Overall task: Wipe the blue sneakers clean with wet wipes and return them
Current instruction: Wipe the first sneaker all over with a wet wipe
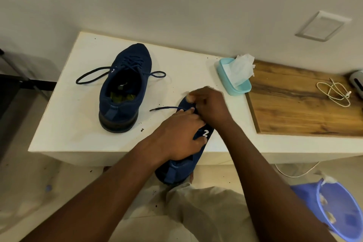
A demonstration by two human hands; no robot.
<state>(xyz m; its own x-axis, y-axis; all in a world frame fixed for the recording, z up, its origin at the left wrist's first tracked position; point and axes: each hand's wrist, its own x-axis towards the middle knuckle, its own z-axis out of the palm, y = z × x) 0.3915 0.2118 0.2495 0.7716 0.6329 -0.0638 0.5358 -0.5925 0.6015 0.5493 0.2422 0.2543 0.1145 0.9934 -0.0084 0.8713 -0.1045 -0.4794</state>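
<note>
Left hand [180, 135] grips near sneaker [176, 171] | right hand [210, 106] pinches lace [167, 107]

White worktop [82, 124], set against the wall.
- Left of centre: far sneaker [125, 84], upright, toe toward the wall, loose laces spread on the surface.
- Front edge: near sneaker [182, 165], toe on the surface, heel overhanging the edge.
- Right of centre: pale blue wipes box [229, 78], open, one wipe [243, 67] sticking up.
- Just beside the box: wooden panel [294, 104] carrying a coiled white cable [334, 92].
- Dark specks [142, 129] scattered near both shoes.
</note>
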